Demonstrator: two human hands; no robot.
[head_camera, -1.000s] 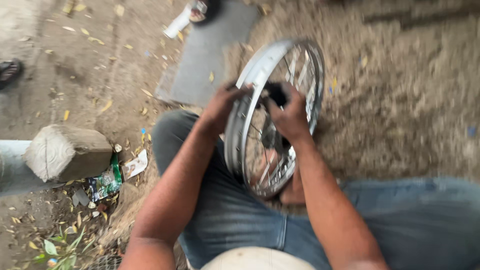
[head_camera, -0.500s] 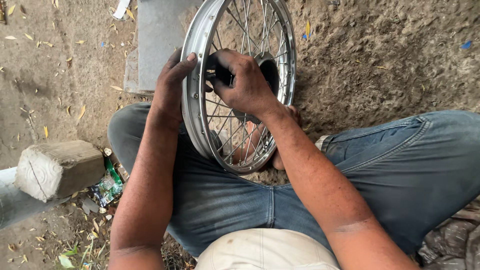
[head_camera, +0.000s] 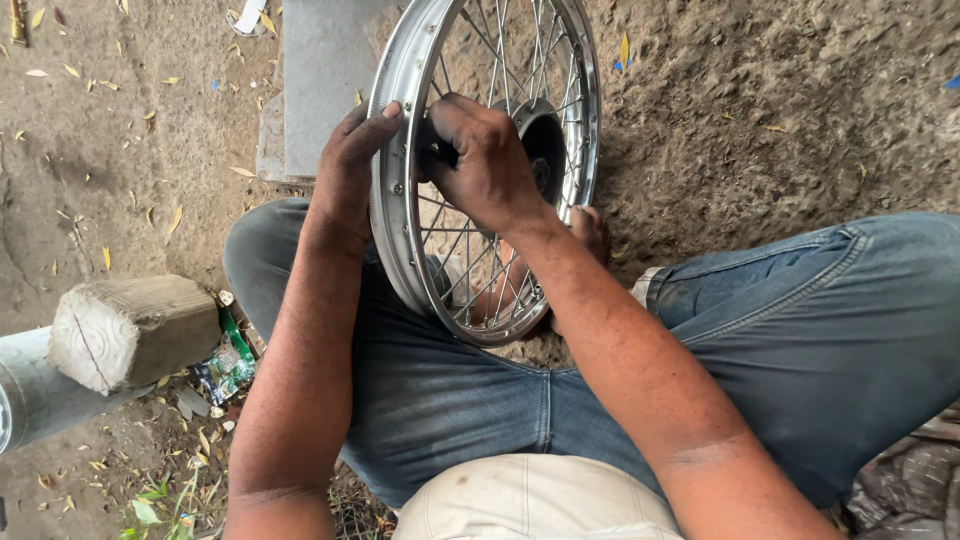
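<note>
the left hand (head_camera: 350, 165) is gripping the wheel (head_camera: 400, 120) rim, steadying it; the right hand (head_camera: 485, 160) is closing around a dark tool (head_camera: 437, 152) among the spokes (head_camera: 470, 270), seemingly adjusting them.

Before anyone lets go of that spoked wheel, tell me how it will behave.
The spoked wheel stands on edge between the knees, so it would probably tip or roll. Its metal rim and taut spokes look stiff. The left hand steadies the shiny rim, likely slippery; the right hand works inside.

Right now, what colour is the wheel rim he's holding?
Shiny silver metal, seen in the head view: the wheel rim stands upright between the left hand and right hand.
</note>
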